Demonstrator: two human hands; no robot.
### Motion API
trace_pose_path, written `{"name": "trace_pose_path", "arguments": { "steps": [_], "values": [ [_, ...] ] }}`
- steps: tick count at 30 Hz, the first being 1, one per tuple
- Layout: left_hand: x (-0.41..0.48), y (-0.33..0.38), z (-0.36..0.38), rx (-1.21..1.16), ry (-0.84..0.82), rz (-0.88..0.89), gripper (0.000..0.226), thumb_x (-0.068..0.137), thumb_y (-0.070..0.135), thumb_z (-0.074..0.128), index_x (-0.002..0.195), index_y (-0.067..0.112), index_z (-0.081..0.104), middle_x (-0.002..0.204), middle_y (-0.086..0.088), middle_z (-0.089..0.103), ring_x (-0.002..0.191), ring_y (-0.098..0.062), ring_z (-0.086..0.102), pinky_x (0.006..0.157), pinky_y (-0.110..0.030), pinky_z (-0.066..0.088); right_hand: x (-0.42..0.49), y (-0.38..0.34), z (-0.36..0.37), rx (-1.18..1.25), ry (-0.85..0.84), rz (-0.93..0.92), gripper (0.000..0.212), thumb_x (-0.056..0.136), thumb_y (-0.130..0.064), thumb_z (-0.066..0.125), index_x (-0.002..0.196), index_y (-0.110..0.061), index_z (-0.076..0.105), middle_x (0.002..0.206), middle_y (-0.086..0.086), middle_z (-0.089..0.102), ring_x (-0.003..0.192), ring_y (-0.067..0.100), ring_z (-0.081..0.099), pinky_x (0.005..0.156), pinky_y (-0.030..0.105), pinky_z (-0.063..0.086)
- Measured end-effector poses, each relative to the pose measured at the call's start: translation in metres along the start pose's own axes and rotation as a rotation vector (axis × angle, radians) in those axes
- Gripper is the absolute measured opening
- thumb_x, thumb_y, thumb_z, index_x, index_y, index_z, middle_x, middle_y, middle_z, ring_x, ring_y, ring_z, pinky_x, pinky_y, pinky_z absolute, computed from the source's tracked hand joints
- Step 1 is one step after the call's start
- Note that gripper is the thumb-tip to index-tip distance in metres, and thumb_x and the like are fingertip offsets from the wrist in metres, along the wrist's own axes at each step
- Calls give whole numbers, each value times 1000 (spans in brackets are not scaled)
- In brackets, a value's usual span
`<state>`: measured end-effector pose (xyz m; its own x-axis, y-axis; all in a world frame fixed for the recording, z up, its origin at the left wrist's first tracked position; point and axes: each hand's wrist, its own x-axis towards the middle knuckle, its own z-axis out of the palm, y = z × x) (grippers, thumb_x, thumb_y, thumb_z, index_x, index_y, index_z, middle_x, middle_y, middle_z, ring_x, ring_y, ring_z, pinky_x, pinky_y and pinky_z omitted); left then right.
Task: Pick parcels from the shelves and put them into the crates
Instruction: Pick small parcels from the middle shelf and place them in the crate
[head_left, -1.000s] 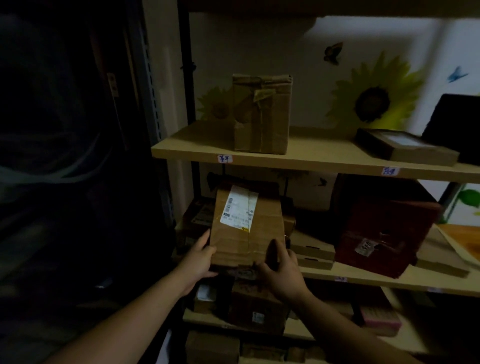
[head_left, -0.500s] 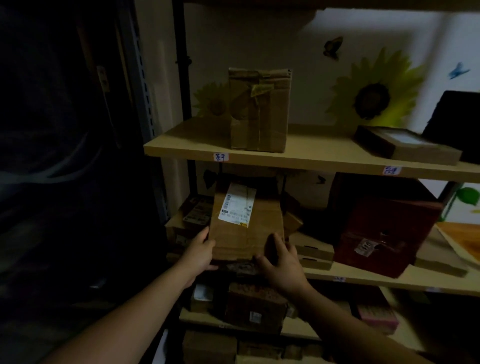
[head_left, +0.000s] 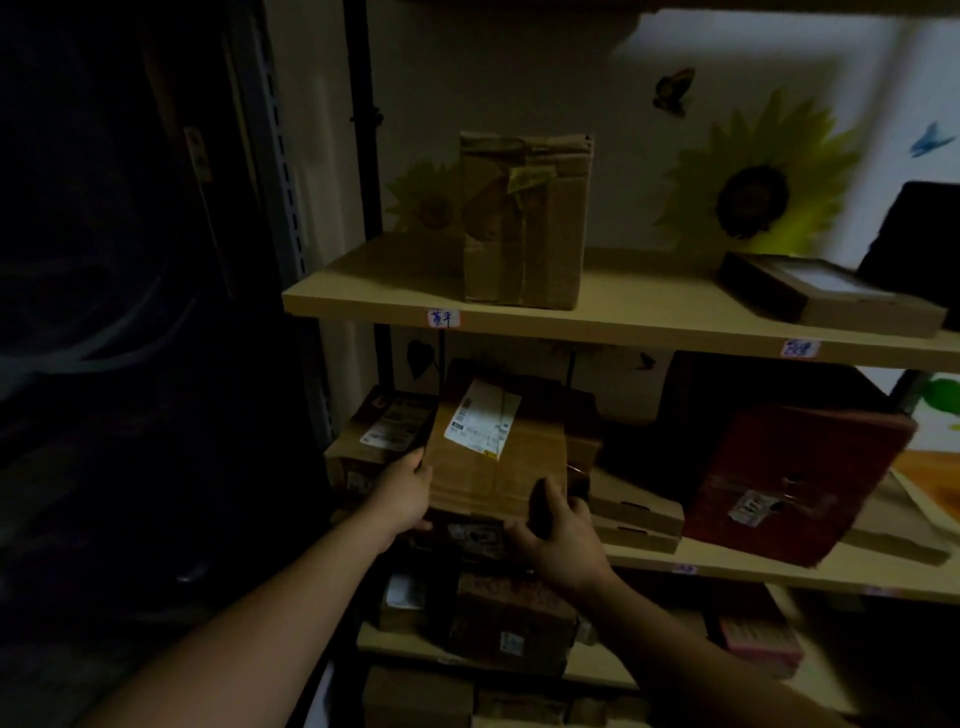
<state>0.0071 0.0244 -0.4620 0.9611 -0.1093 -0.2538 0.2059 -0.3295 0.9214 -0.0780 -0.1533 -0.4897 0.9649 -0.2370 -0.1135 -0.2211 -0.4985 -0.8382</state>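
Note:
A brown cardboard parcel (head_left: 493, 457) with a white shipping label on top sits at the front of the middle shelf (head_left: 753, 569), tilted up towards me. My left hand (head_left: 402, 493) grips its left near corner. My right hand (head_left: 558, 535) grips its right near corner, thumb up on the top face. No crate is in view.
A tall taped box (head_left: 524, 218) and a flat dark box (head_left: 826, 296) stand on the upper shelf (head_left: 649, 317). A red parcel (head_left: 789, 483), flat cartons (head_left: 634, 512) and a labelled box (head_left: 379, 431) share the middle shelf. More parcels (head_left: 511, 618) fill the lower shelf. Dark space lies left.
The parcel and both hands have moved slightly back and up towards the middle shelf. My grip on it is unchanged.

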Motion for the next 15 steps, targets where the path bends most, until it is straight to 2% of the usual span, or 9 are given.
{"name": "trace_pose_path", "arguments": {
  "steps": [3,5,6,8,9,12,15],
  "values": [
    [9,-1,0,-25,20,-14,47,102,21,35,147,25,26,143,-8,39,108,-25,50,79,-41,55,12,0,2,-76,24,4,75,91,-50,57,152,-33,17,153,7,22,131,29,42,98,36,50],
    [14,-7,1,28,-5,58,53,99,22,44,147,27,24,144,-6,39,110,-23,50,80,-39,54,20,0,6,-165,47,-30,62,93,-50,54,147,-31,29,147,8,31,125,27,48,96,34,50],
    [16,-12,1,95,-38,92,58,96,25,51,147,27,25,145,-5,37,118,-24,48,87,-38,52,23,0,8,-207,52,-52,57,94,-46,52,145,-30,33,145,8,33,123,27,49,96,33,50],
    [18,-25,3,324,-102,134,67,89,30,61,147,25,27,149,-6,28,132,-25,36,105,-35,37,26,2,11,-275,50,-80,48,97,-38,51,142,-28,36,143,8,36,122,27,50,97,33,47],
    [20,-33,4,442,-109,154,67,89,30,62,147,24,28,152,-7,20,138,-25,29,109,-33,29,28,6,12,-301,35,-84,47,98,-34,51,142,-28,36,143,8,35,123,28,49,98,34,46],
    [24,-50,6,770,-57,273,55,95,28,51,147,25,30,159,0,1,145,-21,8,115,-31,16,30,23,19,-379,-33,-74,67,92,-24,61,149,-27,27,153,9,25,133,29,40,107,37,43],
    [34,-54,9,1047,-64,386,50,100,28,37,148,30,24,159,6,4,146,-16,-4,116,-38,9,38,32,23,-460,-58,-50,84,90,-22,64,155,-25,11,159,9,11,140,30,31,113,38,36]
  ]
}}
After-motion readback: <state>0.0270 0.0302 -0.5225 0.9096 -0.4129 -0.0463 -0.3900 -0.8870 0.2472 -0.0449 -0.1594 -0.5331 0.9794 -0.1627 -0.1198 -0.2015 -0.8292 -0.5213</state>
